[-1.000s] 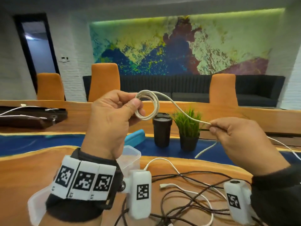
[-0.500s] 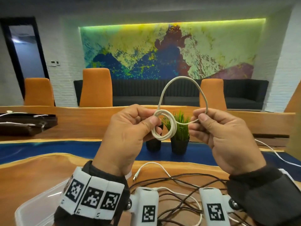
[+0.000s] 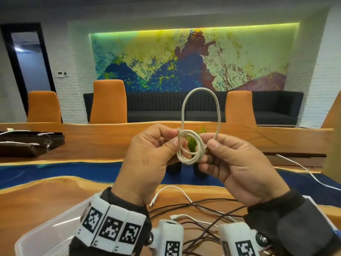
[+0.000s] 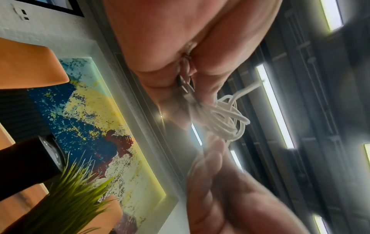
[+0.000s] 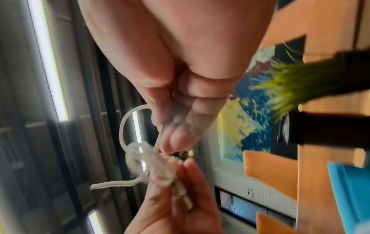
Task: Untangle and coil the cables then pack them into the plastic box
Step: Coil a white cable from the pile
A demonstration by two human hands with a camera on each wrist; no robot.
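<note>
Both hands raised above the wooden worktop (image 3: 46, 204), close together, working one off-white braided cable (image 3: 191, 146). Left hand (image 3: 147, 163): thumb and forefinger pinch the left edge of a small coil of several turns. Left wrist view shows a metal plug end (image 4: 186, 87) tucked between the fingers beside the coil. Right hand (image 3: 239, 163): thumb and fingers pinch the cable at the coil's right edge; a tall open loop of the same cable stands up above and between the two hands. Right wrist view blurred, though the pinch on the strand is plain.

Below the hands, on the worktop: a tangle of thin dark brown cables (image 3: 212, 218) mixed with smooth white cables (image 3: 177, 191), not coiled. Clear plastic box (image 3: 46, 235) at lower left, partly hidden by the left wrist; contents cannot be made out.

Beyond the hands: small green grass plant in a black pot (image 3: 191, 145), seen through the coil. Another white cable (image 3: 304, 170) trails off to the right.
</note>
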